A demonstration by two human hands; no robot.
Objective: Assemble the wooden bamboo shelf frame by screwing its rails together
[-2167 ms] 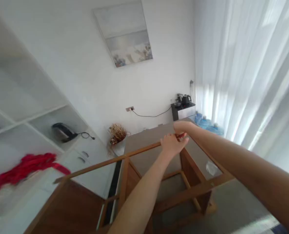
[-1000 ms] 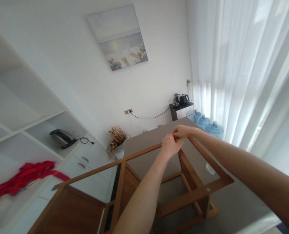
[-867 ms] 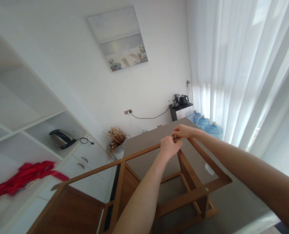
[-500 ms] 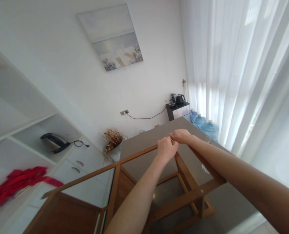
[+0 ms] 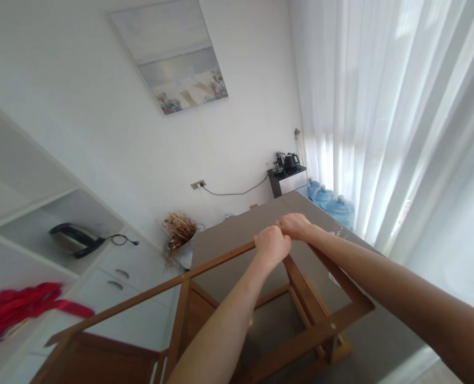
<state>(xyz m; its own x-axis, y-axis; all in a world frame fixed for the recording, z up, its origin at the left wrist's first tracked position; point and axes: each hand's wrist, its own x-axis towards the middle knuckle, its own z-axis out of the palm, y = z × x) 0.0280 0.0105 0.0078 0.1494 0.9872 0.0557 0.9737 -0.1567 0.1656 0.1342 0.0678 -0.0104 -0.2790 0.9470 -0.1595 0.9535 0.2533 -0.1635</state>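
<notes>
A brown wooden frame (image 5: 216, 260), with several rails and panels, stands over a grey-brown tabletop (image 5: 237, 226). My left hand (image 5: 272, 244) is closed around the frame's far top corner, knuckles up. Touching it just beyond, my right hand (image 5: 295, 226) is closed at the same corner with its fingertips pressed together. What sits between those fingertips is hidden. Below the hands, a slanting wooden bar (image 5: 300, 282) runs down from the corner toward a nearer rail (image 5: 300, 338) with a round fastener in it.
Water jugs (image 5: 340, 210) stand by the white curtain (image 5: 360, 106) at right. Behind the table, a small cabinet (image 5: 292, 184) holds a black kettle (image 5: 290, 161). A potted dried plant (image 5: 181, 229), shelves with another kettle (image 5: 74, 239) and red cloth (image 5: 24, 306) lie left.
The view has shifted slightly, so the room's contents sit further left. Both hands stay at the frame's corner; a small metallic glint seen between them earlier is now hidden.
</notes>
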